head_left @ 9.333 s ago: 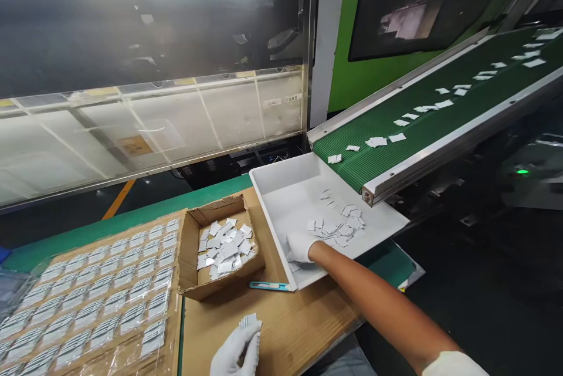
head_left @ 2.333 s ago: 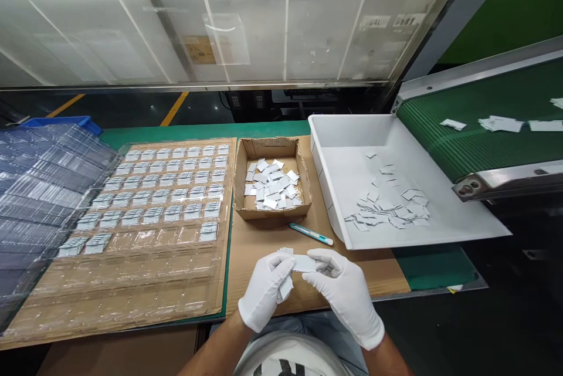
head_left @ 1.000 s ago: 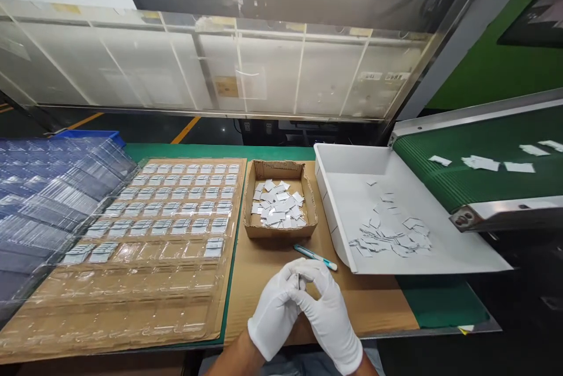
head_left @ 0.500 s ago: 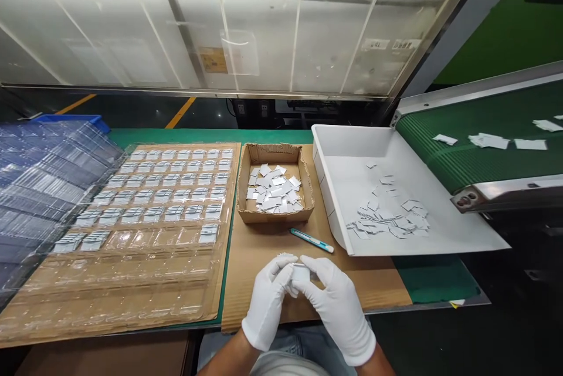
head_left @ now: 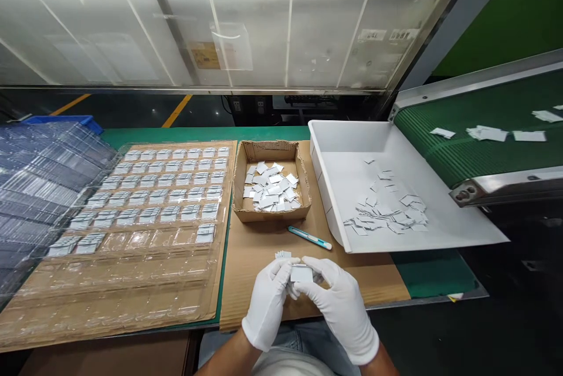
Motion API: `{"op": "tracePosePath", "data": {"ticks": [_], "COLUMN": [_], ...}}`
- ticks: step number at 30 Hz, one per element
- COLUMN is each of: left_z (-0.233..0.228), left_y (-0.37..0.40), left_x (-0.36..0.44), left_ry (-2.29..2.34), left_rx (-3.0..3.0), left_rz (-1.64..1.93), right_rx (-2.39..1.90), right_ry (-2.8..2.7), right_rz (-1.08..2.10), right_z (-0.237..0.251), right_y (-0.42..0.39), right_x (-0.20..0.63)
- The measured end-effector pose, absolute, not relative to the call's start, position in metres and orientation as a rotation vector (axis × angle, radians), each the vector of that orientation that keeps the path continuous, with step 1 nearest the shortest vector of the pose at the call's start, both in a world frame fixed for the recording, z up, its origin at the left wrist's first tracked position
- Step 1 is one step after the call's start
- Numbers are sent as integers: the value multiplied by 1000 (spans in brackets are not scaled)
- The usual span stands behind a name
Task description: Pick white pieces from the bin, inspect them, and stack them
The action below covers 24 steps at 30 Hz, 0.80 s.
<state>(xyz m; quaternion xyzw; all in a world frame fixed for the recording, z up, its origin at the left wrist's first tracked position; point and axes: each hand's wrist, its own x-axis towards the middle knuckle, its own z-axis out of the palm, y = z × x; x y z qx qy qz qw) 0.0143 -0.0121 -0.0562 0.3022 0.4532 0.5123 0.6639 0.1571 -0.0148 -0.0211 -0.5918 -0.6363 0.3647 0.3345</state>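
Note:
My gloved left hand and gloved right hand meet over the near edge of the cardboard sheet. Between their fingertips is a small white rectangular piece, its flat face turned up towards me. Both hands are closed around its sides. Just past my left fingertips, the edges of several more white pieces show; whether that hand grips them or they lie on the cardboard, I cannot tell. A teal utility knife lies beyond my hands, touched by neither.
Loose white pieces fill part of a cardboard box and a white tray. At left, a clear compartment tray holds rows of grouped pieces; stacked clear trays stand beside it. A green conveyor carries pieces at right.
The white piece now shows more of its face between my fingers. More of the piece edges past my left fingertips are visible. The view has shifted slightly.

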Motion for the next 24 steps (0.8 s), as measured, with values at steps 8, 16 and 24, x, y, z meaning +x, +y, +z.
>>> {"op": "tracePosePath", "data": {"ticks": [8,16,24], "left_z": [-65,-64,-61], "left_y": [-12,-10,-9], "left_x": [15,16,15], "left_ry": [1017,954,976], "left_rx": [706,680,696], "left_rz": [1156,1182,1146], "right_rx": [-1565,-1571,-1585], "right_ry": [-1669,-1658,-1621], "right_rz": [955,980,972], "right_z": [-19,-19,-17], "right_y": [-14,-11,-11], "right_x": [157,154,153]}}
